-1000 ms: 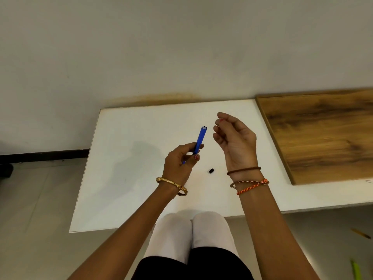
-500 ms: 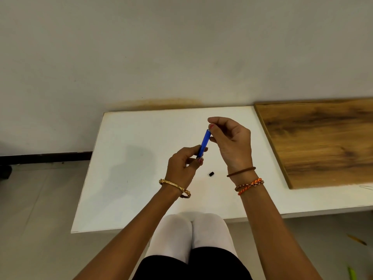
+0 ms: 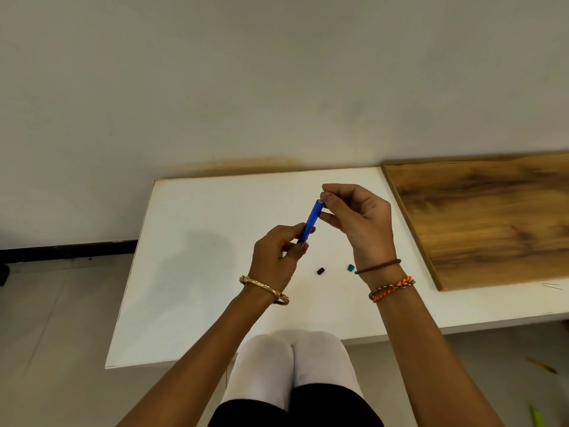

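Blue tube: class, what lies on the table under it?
Below the blue tube, a small black piece and a green piece lie on the white table. The right wrist may cover part of the green piece; the table beneath that wrist is hidden.

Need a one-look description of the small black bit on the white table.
Start at the white table left of the wooden board. Two tiny pieces lie on it by the wrist of the right hand. It is the black piece, left of the green piece.

Plain room (white table [image 3: 215, 211], bare wall [image 3: 277, 72])
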